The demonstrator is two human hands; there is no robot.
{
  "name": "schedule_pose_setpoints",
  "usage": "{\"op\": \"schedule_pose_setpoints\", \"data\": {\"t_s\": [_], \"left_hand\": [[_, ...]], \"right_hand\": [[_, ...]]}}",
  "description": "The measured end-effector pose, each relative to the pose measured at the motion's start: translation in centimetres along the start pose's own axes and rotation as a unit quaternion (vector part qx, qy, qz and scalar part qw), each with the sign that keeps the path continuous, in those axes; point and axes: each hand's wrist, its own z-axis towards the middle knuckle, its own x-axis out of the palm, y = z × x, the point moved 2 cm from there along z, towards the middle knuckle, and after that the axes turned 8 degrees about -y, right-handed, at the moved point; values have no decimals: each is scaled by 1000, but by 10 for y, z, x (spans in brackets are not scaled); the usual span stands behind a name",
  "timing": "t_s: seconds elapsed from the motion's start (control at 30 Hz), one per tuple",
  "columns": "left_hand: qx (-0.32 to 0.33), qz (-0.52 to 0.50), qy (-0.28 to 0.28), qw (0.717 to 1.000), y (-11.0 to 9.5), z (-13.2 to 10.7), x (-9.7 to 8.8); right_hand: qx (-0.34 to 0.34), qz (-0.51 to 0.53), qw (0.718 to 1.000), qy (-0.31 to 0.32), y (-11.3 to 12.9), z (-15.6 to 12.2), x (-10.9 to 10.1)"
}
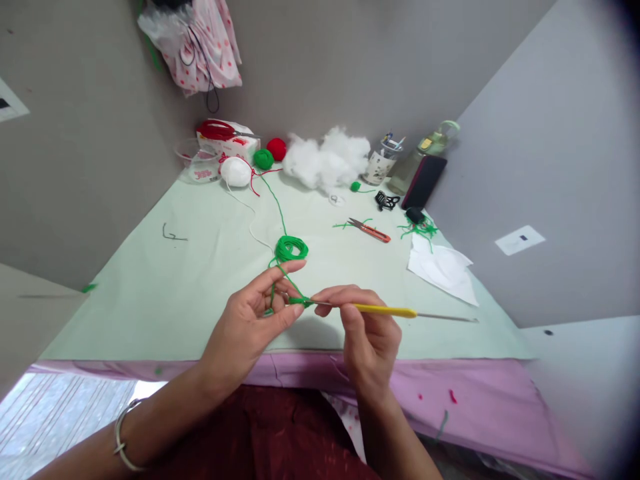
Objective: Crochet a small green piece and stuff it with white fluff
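Note:
My left hand (260, 308) pinches a small piece of green crochet work (300, 301) between thumb and fingers, with green yarn running over its raised index finger. In my right hand (369, 330) is a crochet hook with a yellow handle (385, 310); its metal tip meets the green stitches, and its other metal end points right. A loose coil of green yarn (291, 249) lies on the table just beyond my left fingertips. From it a strand leads back toward a green yarn ball (263, 159).
Along the back are a white yarn ball (236, 172), a red yarn ball (277, 149), white stuffing (325, 159), red scissors (220, 130), a pen cup (382, 163) and a phone (424, 183). Orange thread snips (370, 230) and a white cloth (443, 270) lie at right.

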Motion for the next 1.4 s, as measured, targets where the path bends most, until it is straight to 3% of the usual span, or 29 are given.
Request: {"op": "schedule_pose_setpoints", "data": {"t_s": [0.17, 0.23, 0.37, 0.5, 0.77, 1.03, 1.4], "left_hand": [[4, 14, -7, 1000, -2, 0, 0], [-18, -11, 5, 1000, -3, 0, 1], [-75, -49, 26, 996, -5, -1, 3], [-82, -77, 23, 993, -4, -1, 4], [-84, -101, 30, 991, -3, 0, 6], [-60, -74, 27, 995, -2, 0, 1], [-79, -108, 56, 989, -1, -1, 4]], "right_hand": [[-68, -23, 997, -4, 4, -5, 2], [-38, 4, 999, -30, 2, -5, 4], [85, 99, 990, -60, -8, -1, 9], [131, 149, 978, -64, -13, 1, 11], [139, 145, 978, -49, -14, 1, 8], [102, 125, 987, -5, -9, 3, -1], [134, 152, 979, -15, -14, -2, 4]]}}
